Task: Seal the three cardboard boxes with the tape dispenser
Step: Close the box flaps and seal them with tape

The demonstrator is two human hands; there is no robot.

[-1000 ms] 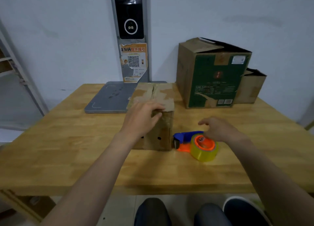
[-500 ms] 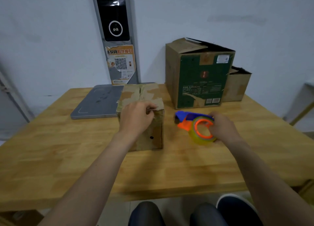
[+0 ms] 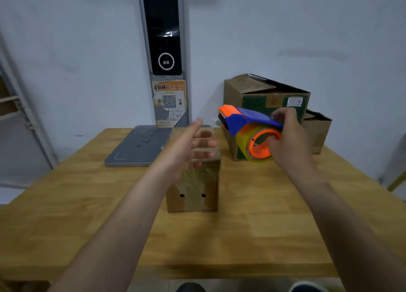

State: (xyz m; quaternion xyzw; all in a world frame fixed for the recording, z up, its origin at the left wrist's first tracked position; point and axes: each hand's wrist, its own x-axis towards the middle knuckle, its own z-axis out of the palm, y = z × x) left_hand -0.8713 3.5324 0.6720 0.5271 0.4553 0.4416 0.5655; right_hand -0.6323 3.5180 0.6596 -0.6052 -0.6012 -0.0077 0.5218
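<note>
A small brown cardboard box stands in the middle of the wooden table, its front showing two holes. My left hand hovers above its top, fingers straight and spread, blurred by motion. My right hand grips the blue and orange tape dispenser with its yellowish tape roll, lifted in the air to the right of the small box. A larger green-printed box stands behind with its flaps up. A third brown box sits open at its right.
A grey flat slab lies at the back left of the table. On the wall behind hang a black panel and an orange poster. Metal shelving stands at the far left. My knees show below the table edge.
My right hand has lifted the tape dispenser off the table and raised it. My left hand let go of the small box's top and opened above it.
</note>
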